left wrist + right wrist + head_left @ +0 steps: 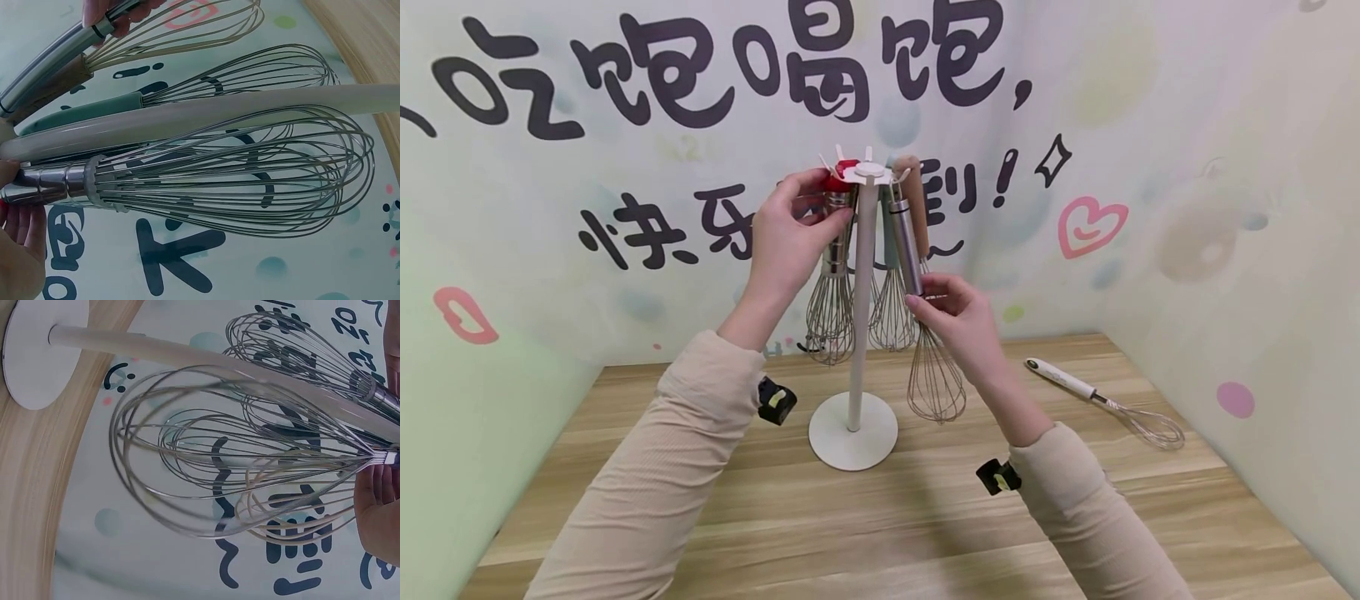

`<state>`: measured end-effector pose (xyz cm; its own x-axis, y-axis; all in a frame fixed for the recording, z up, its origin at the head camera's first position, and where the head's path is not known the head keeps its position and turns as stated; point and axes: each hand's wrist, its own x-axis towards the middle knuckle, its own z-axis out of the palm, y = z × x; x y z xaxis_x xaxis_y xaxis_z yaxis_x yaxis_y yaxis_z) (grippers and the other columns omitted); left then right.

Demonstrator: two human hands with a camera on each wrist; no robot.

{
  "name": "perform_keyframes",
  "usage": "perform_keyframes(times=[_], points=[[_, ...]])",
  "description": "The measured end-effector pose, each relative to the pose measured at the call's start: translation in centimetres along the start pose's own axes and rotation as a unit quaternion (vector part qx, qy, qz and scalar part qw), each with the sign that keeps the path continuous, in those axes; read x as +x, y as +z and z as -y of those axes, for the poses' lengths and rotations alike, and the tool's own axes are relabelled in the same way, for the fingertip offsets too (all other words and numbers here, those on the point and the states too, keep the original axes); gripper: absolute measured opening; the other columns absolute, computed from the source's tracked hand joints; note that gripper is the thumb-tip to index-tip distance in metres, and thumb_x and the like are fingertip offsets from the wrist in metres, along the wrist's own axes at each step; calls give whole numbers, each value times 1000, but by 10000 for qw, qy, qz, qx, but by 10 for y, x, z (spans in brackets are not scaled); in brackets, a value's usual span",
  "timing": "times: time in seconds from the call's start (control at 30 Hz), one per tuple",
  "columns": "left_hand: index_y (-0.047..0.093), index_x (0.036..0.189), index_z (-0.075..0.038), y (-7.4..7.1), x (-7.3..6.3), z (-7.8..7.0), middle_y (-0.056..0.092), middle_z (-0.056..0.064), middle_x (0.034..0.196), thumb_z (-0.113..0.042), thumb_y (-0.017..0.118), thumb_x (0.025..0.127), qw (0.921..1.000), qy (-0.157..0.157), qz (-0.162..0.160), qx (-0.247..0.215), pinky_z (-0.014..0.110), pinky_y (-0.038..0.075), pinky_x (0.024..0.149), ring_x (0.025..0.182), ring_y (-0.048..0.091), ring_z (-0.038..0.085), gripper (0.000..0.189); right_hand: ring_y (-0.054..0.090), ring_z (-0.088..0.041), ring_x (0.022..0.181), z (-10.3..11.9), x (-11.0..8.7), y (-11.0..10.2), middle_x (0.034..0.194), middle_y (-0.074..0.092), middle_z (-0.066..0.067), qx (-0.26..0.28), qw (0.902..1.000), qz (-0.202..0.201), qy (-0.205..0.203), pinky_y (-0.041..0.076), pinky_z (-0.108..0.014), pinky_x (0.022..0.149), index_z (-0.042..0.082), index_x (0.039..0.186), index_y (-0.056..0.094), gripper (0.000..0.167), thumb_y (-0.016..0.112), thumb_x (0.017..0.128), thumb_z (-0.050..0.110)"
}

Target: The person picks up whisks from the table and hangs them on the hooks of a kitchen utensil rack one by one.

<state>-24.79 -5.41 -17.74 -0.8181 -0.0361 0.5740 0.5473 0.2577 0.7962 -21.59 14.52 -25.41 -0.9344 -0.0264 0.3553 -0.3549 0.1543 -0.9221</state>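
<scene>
A white stand [864,308] with a hooked top holds several whisks. My left hand [786,237] grips the upper handle of a metal whisk with a red top [835,254], at the stand's left side; its wire loops hang down. On the right side, my right hand [958,321] pinches the lower handle of a silver-handled whisk [908,242], which hangs slightly tilted, its top at a hook. Behind it are a brown-handled whisk [914,200] and a teal-handled whisk [94,112]. In the right wrist view, the silver whisk's wires [187,387] overlap the others.
A white-handled whisk [1067,379] lies on the wooden table [820,533] at the right. The stand's round base [835,442] rests near the table's middle. A printed backdrop [655,158] with large dark characters rises behind, with walls on both sides.
</scene>
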Motion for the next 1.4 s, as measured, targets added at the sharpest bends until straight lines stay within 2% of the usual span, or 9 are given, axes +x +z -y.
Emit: perform_keyframes(times=[0.4, 0.67, 0.8, 0.93, 1.13, 1.2, 1.4], points=[[54, 130, -2, -1, 0, 0, 57, 11, 133, -6, 68, 86, 10000, 43, 51, -54, 29, 52, 101, 116, 61, 23, 46, 63, 1, 79, 0, -1, 9, 99, 66, -2, 130, 9999, -2, -23, 57, -15, 75, -4, 117, 59, 31, 66, 87, 4], [54, 130, -2, 0, 0, 0, 58, 11, 132, -5, 68, 86, 9998, 43, 95, -142, 27, 52, 101, 115, 60, 22, 46, 63, 2, 80, -3, -1, 10, 87, 66, 12, 86, 9999, -52, -2, 55, -13, 77, -4, 115, 61, 32, 69, 86, 5], [54, 130, -1, 0, 0, 0, 58, 12, 131, -5, 68, 86, 9999, 34, 104, -132, 27, 52, 101, 115, 60, 23, 46, 63, 2, 79, -4, 0, 11, 85, 66, 14, 109, 9999, -27, -17, 55, -13, 77, -5, 115, 61, 32, 69, 85, 5], [54, 130, -2, 0, -1, 0, 58, 12, 131, -5, 68, 86, 9999, -3, 93, -145, 27, 52, 101, 115, 60, 23, 46, 64, 2, 81, -5, 0, 12, 89, 68, 9, 119, 9999, 28, -39, 55, -14, 80, -5, 116, 61, 32, 68, 86, 4], [54, 130, -2, 0, -2, 0, 58, 11, 132, -5, 68, 86, 9999, 5, 78, -119, 27, 52, 101, 115, 61, 22, 46, 65, 2, 83, -7, 1, 12, 101, 71, -8, -17, 9999, 100, -63, 55, -14, 81, -3, 115, 63, 30, 68, 87, 6], [54, 130, -2, 0, -2, 0, 58, 12, 132, -5, 67, 86, 9999, 6, 73, -118, 27, 52, 101, 115, 61, 23, 46, 65, 2, 84, -8, 1, 12, 102, 71, -10, -47, 9999, 131, -60, 56, -14, 81, -2, 115, 63, 30, 67, 87, 6], [54, 131, -3, -1, -1, 1, 58, 11, 132, -6, 67, 87, 9999, -52, 55, -124, 27, 51, 102, 115, 61, 23, 46, 64, 1, 82, -8, 1, 7, 90, 68, 9, -14, 9997, 211, -79, 56, -15, 80, -2, 115, 63, 29, 67, 88, 7]])
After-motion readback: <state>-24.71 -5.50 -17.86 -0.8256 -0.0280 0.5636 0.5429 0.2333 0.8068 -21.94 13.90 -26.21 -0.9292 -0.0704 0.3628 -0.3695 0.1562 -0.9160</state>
